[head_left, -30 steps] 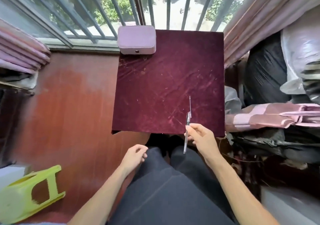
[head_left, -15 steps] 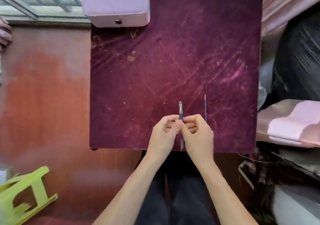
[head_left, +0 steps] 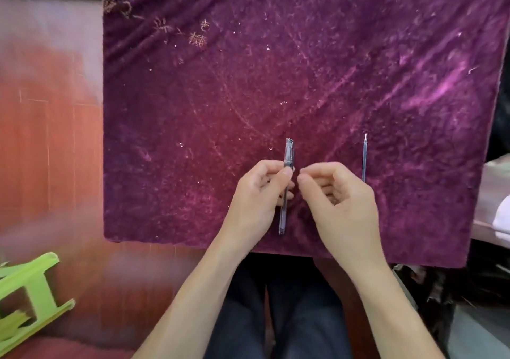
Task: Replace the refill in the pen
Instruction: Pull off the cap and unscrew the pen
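Pen (head_left: pixel 287 165): slim, clear-bodied, capped end pointing away from the person, held above the near part of the cloth (head_left: pixel 248 82). Gripped by the left hand (head_left: pixel 259 201), thumb and fingers pinched around the barrel just below the cap; the lower end stuck out past the palm toward the cloth's near edge.

Right hand (head_left: pixel 342 201): just beside the pen on its right, not touching it; fingers curled inward, thumb and forefinger tips drawn close together. Whether they pinched anything could not be told.

Refill (head_left: pixel 364 157): thin rod with a pale tip, lying on the cloth to the right of the right hand, parallel to the pen.

Cloth: purple velvet, creased and marked, covering a square surface.

Stool (head_left: pixel 30 289): green plastic, on the red floor (head_left: pixel 49 151) left of the cloth's near corner.
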